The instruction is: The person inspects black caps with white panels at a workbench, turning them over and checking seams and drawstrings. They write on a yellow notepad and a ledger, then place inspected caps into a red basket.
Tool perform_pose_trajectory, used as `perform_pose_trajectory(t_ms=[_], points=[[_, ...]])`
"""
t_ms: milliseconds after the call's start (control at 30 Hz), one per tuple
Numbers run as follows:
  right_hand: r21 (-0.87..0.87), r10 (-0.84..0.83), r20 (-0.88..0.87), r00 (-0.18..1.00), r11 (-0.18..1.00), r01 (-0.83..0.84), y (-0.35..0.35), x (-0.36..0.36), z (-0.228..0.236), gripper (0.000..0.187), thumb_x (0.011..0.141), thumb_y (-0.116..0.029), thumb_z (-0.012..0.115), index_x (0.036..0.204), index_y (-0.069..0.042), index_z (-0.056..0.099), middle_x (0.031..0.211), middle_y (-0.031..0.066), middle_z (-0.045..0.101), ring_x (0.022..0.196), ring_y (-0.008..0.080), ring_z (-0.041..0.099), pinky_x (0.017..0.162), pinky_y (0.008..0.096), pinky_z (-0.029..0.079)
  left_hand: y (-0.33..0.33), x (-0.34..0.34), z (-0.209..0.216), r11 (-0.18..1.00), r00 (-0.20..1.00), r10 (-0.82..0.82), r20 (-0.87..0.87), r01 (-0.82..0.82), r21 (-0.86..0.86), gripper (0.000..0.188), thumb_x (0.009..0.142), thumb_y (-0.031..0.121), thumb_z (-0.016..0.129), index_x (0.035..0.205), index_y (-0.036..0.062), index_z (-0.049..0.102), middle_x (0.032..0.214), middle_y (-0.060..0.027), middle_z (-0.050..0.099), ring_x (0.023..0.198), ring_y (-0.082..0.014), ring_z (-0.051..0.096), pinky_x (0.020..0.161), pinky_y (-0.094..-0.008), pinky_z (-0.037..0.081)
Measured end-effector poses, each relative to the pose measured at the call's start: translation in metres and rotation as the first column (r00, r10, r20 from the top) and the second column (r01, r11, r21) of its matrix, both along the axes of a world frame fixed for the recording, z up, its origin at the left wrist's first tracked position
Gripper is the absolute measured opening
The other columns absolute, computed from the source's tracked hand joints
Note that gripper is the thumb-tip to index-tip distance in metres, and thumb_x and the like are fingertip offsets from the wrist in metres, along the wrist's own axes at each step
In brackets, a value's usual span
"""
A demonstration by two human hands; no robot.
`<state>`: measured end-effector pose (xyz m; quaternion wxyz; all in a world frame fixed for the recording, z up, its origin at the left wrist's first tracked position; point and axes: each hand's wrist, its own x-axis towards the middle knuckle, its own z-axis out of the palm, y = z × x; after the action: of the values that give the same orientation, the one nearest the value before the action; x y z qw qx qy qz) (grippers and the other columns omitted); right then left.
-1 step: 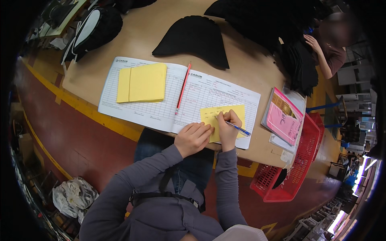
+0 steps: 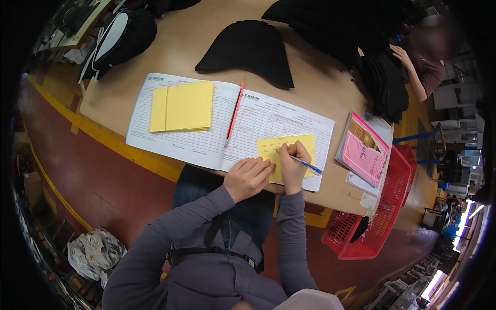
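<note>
My right hand (image 2: pixel 293 168) is closed round a blue-and-clear pen (image 2: pixel 312 167), its tip down on a yellow paper slip (image 2: pixel 287 140) with a little handwriting near the top. Fingers bent and close together, my left hand (image 2: pixel 249 179) holds the left edge of that slip. Under the slip lies an open ledger (image 2: pixel 320 126) with printed grids. A stack of yellow slips (image 2: pixel 188 107) rests on its left page. Along the fold sits a red pencil (image 2: pixel 235 112).
Beyond the ledger, a black curved fabric piece (image 2: pixel 248 54) lies on the tan table (image 2: pixel 175 51). Black piles (image 2: pixel 380 82) stand farther right, near another person (image 2: pixel 426 72). A pink notebook (image 2: pixel 365 151) lies by the right edge, above a red basket (image 2: pixel 380 222). A black-and-white bundle (image 2: pixel 121 39) is far left.
</note>
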<state>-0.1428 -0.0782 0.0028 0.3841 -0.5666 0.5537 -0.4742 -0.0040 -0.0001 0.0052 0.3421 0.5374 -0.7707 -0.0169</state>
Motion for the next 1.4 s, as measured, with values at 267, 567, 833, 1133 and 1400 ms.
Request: perform_pose_trajectory(t_ms=[267, 567, 833, 1133, 1400], points=[[-0.047, 0.003, -0.029, 1.000, 0.999, -0.004, -0.003, -0.001, -0.003, 0.038, 0.084, 0.004, 0.065, 0.063, -0.003, 0.034, 0.055, -0.0002, 0.032, 0.054, 0.0064, 0.029, 0.048, 0.0276, 0.026, -0.002, 0.000, -0.003, 1.000, 1.000, 0.003, 0.004, -0.003, -0.008, 0.030, 0.078, 0.015, 0.070, 0.108, 0.0116, 0.071, 0.103, 0.0001, 0.068, 0.094, -0.0177, 0.065, 0.084, -0.0303, 0.051], [-0.022, -0.007, -0.025, 1.000, 1.000, 0.006, 0.000, 0.001, 0.003, 0.038, 0.083, 0.008, 0.063, 0.064, -0.005, 0.033, 0.058, -0.0035, 0.034, 0.057, 0.0042, 0.030, 0.051, 0.0244, 0.027, -0.001, 0.001, 0.000, 1.000, 1.000, -0.001, 0.008, 0.001, -0.010, 0.030, 0.079, 0.015, 0.069, 0.109, 0.0116, 0.071, 0.103, -0.0003, 0.068, 0.094, -0.0180, 0.065, 0.083, -0.0305, 0.051], [0.027, -0.102, 0.283, 0.954, 0.995, 0.098, -0.022, -0.027, 0.002, 0.039, 0.083, 0.003, 0.068, 0.063, -0.006, 0.037, 0.056, -0.0038, 0.040, 0.053, 0.0038, 0.033, 0.049, 0.0243, 0.027, -0.002, -0.001, -0.003, 1.000, 0.999, 0.001, 0.035, 0.000, -0.025, 0.031, 0.079, 0.015, 0.068, 0.110, 0.0122, 0.071, 0.104, 0.0004, 0.068, 0.093, -0.0182, 0.065, 0.083, -0.0305, 0.051], [0.000, 0.069, -0.036, 0.997, 0.998, -0.069, -0.044, -0.061, 0.006, 0.039, 0.082, 0.002, 0.071, 0.064, -0.005, 0.038, 0.059, -0.0037, 0.041, 0.057, 0.0039, 0.034, 0.052, 0.0237, 0.029, 0.000, -0.001, -0.005, 1.000, 0.999, 0.014, 0.049, -0.013, -0.020, 0.032, 0.078, 0.015, 0.069, 0.109, 0.0128, 0.072, 0.104, 0.0004, 0.069, 0.095, -0.0184, 0.066, 0.083, -0.0304, 0.052], [0.005, 0.091, -0.061, 0.994, 0.996, -0.091, -0.042, -0.063, -0.001, 0.037, 0.082, 0.005, 0.067, 0.065, -0.004, 0.036, 0.061, -0.0030, 0.040, 0.060, 0.0042, 0.033, 0.053, 0.0234, 0.029, 0.000, -0.001, -0.004, 1.000, 0.999, 0.016, 0.044, -0.015, -0.014, 0.030, 0.077, 0.013, 0.070, 0.107, 0.0129, 0.073, 0.103, 0.0009, 0.069, 0.095, -0.0190, 0.065, 0.081, -0.0308, 0.053]])
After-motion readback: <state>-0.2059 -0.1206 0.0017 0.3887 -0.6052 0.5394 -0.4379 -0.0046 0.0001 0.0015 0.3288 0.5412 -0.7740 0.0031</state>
